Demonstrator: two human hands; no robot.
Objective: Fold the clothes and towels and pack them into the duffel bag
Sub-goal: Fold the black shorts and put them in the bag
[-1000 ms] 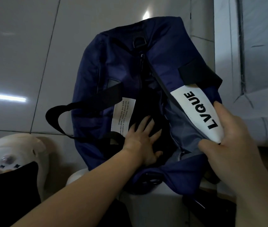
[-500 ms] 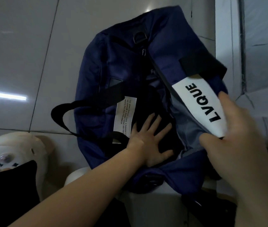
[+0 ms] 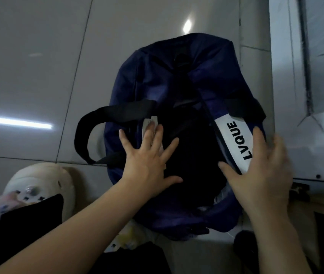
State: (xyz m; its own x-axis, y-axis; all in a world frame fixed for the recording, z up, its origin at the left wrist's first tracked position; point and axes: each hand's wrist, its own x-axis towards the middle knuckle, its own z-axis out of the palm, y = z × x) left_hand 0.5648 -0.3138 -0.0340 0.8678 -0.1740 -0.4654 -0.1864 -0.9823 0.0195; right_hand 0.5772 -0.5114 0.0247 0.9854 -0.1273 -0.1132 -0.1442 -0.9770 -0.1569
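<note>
A navy-blue fabric duffel bag [image 3: 177, 80] lies lengthwise on the pale, glossy tiled floor [image 3: 38, 56], its mouth open toward the near end, just beside a pale wall panel [image 3: 303, 135] on the right. The left hand [image 3: 147, 161] rests flat, fingers spread and straight, on the left lip of the opening, partly covering a white care label [image 3: 151, 123] whose small print is too blurred to read. The right hand [image 3: 264, 175] lies with relaxed, loosely extended fingers against the right lip, thumb at the near end of a white rectangular patch [image 3: 234, 143] printed in black capitals "LVQUE"; it touches the patch but grasps nothing that can be made out. Inside the opening the contents appear only as a dark mass [image 3: 190, 155] (whether folded garments or lining cannot be told). Judged from this, packing seems well advanced, with something already inside; closing the mouth, and any remaining items, are presumably still to come. A black webbing carry handle [image 3: 90, 133] loops out to the left, and a second black strap [image 3: 244, 109] crosses the right side above the patch. At near left sit a cream-coloured rounded slipper [image 3: 44, 182] and black cloth [image 3: 28, 214]; near centre, a pale patterned fabric [image 3: 129, 238] of uncertain identity may await folding.
</note>
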